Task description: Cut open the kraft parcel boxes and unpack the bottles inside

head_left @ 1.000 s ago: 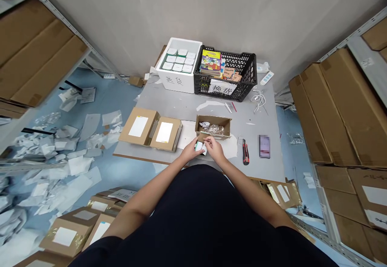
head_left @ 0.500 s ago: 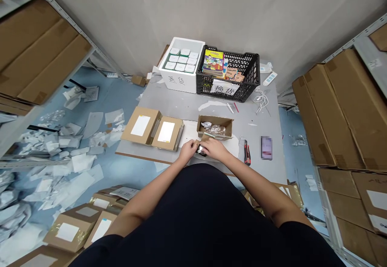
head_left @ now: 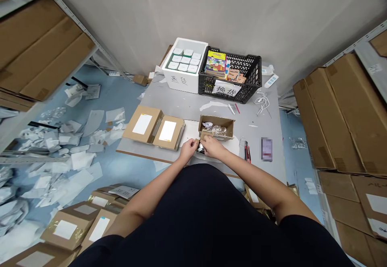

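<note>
Both hands worked low at the bench edge: left hand and right hand had their fingers closed around a small silvery item, partly hidden. A stiff tan cardboard piece touched the right fingers, just before an open corrugated box holding crinkled clear wrap.
</note>
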`<state>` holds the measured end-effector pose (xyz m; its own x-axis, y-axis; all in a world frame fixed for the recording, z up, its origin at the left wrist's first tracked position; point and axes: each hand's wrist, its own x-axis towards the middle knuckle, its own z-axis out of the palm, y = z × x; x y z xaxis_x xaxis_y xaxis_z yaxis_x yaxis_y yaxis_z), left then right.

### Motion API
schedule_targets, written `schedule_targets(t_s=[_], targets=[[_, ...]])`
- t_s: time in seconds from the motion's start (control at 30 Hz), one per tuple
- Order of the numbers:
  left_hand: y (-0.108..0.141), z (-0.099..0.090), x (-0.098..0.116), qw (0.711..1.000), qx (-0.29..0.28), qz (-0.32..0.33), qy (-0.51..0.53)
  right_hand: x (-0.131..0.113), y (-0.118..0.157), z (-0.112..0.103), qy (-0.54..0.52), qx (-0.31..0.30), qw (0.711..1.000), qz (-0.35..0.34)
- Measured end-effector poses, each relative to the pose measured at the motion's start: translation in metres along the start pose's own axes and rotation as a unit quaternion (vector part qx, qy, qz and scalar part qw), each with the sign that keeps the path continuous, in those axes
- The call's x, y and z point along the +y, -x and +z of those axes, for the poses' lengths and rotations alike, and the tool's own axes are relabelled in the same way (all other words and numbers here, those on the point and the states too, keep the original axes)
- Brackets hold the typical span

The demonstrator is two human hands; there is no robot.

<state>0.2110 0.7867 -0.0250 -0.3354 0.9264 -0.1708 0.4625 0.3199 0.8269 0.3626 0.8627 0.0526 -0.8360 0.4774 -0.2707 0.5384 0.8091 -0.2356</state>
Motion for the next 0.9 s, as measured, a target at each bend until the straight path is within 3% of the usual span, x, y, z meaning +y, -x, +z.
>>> schedule_targets(t_s=[0.13,0.3,0.4,0.53,0.6,0.7,0.8,0.9], targets=[[-0.001,-0.001,0.001,1.000,0.000,-0.012,0.012,0.007,0.017,-0.030,-0.046,0.061,0.996,-0.036],[-0.006,-0.001,0.005,1.000,-0.001,-0.007,0.007,0.009,0.045,-0.069,-0.165,0.137,0.977,-0.003],[-0.007,-0.001,0.007,1.000,0.002,-0.002,0.001,0.011,0.063,-0.086,-0.234,0.214,0.948,0.034],[-0.001,-0.008,0.016,1.000,0.014,0.002,0.013,0.013,0.080,-0.100,-0.325,0.319,0.888,0.067],[0.007,-0.016,0.025,0.998,0.049,0.036,0.002,0.013,0.086,-0.103,-0.353,0.352,0.864,0.071],[0.020,-0.032,0.045,0.985,0.091,0.142,-0.025,0.015,0.090,-0.100,-0.381,0.382,0.839,0.076],[0.032,-0.043,0.073,0.969,0.015,0.244,-0.043,0.015,0.089,-0.091,-0.440,0.402,0.798,0.090],[0.040,-0.043,0.099,0.961,-0.089,0.256,-0.047,0.011,0.084,-0.081,-0.534,0.405,0.735,0.103]])
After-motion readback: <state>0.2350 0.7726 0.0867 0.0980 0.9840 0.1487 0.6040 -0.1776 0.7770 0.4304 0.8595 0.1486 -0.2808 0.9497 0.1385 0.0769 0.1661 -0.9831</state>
